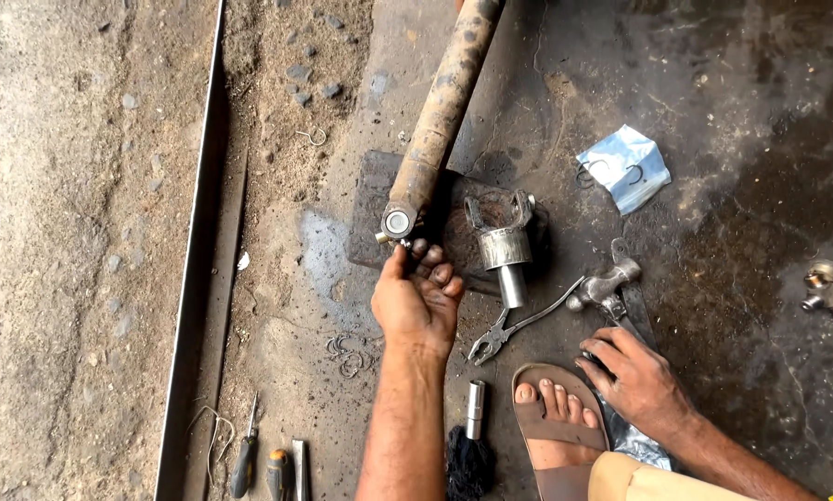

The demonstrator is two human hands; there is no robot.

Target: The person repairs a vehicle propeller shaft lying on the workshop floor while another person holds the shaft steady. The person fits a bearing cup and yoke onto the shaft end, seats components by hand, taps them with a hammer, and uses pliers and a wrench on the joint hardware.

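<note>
shaft (440,111) runs toward twelve o'clock; yoke (505,243) just at its three o'clock; pliers (519,329) at the yoke's six, hammer (611,283) toward four.

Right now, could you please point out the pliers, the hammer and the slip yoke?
pliers (519,327), head view, on the handles.
hammer (605,285), head view, on its metal head.
slip yoke (506,249), head view, on its collar.

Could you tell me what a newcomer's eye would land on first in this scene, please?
Probably the long rusty drive shaft running from the top edge down to mid-frame, with the left hand at its shiny yoke end. Just right of it a slip yoke stands on a dark plate, with pliers and a hammer near the right hand on the oily floor.
</note>
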